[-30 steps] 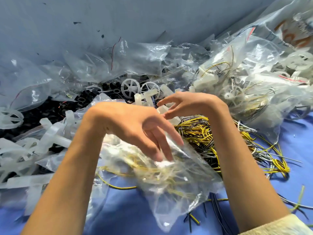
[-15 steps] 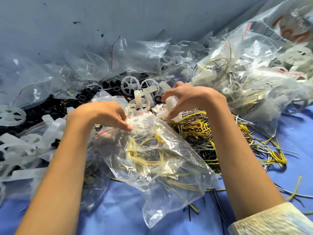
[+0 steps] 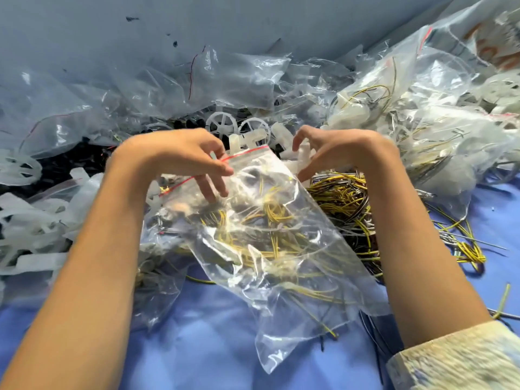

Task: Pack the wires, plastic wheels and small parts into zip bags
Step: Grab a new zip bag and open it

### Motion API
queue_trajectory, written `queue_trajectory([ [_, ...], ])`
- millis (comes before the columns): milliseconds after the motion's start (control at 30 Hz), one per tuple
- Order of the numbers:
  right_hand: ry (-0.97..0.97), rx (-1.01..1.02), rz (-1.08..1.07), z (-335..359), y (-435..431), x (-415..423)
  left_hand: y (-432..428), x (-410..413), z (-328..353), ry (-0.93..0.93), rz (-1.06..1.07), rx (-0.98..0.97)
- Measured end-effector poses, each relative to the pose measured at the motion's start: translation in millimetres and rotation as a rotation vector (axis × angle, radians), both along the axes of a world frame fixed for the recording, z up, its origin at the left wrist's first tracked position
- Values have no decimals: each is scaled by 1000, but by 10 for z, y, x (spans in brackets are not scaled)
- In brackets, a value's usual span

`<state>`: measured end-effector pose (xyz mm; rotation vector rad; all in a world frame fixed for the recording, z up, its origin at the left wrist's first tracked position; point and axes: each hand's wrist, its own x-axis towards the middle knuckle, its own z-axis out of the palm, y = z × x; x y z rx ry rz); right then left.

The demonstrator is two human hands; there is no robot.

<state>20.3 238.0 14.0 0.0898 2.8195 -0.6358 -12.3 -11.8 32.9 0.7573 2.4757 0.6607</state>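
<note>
The zip bag (image 3: 281, 249), part-filled with yellow wires (image 3: 270, 209), is seen lying mid-tabletop (image 3: 197, 347), mouth toward the far edge. Its red-lined lip is pinched by the left hand (image 3: 180, 156), thumb above and fingers beneath. The right hand (image 3: 337, 153) is curled over a white plastic part (image 3: 302, 160) just beside the mouth; whether it is gripped cannot be told. Filling looks to be the step in hand. Next, the mouth must be held wide and the part carried across and dropped in.

Scuffed grey wall (image 3: 253, 21) behind blue surface (image 3: 197, 347).
</note>
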Motion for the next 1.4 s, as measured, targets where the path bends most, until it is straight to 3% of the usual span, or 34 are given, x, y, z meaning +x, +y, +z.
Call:
queue_trajectory([
  [267, 4, -90, 4, -61, 80, 22, -63, 31, 68, -83, 155, 124],
  [533, -1, -43, -10, -46, 139, -16, -176, -123, 15, 134, 105, -30],
  [633, 11, -39, -22, -56, 154, -15, -139, -108, -5, 9, 81, 149],
  [733, 46, -36, -29, -45, 173, -15, -137, -110, -36, -97, 233, 330],
  [933, 183, -106, -114, 65, 166, 43, -207, -369, 78, 12, 721, 784],
  [1033, 272, -135, -163, 104, 191, 57, -259, -450, 135, 286, 849, 945],
  [1133, 309, -95, -156, 126, 214, 64, -267, -478, 193, 609, 1082, 771],
  [1233, 329, -99, -123, 149, 196, 89, -134, -351, 165, 865, 933, 620],
  [1300, 330, -95, -112, 152, 193, 91, -18, -255, 105, 854, 714, 472],
  [1400, 315, -69, -95, 159, 181, 105, 120, -190, 3, 636, 289, 219],
])
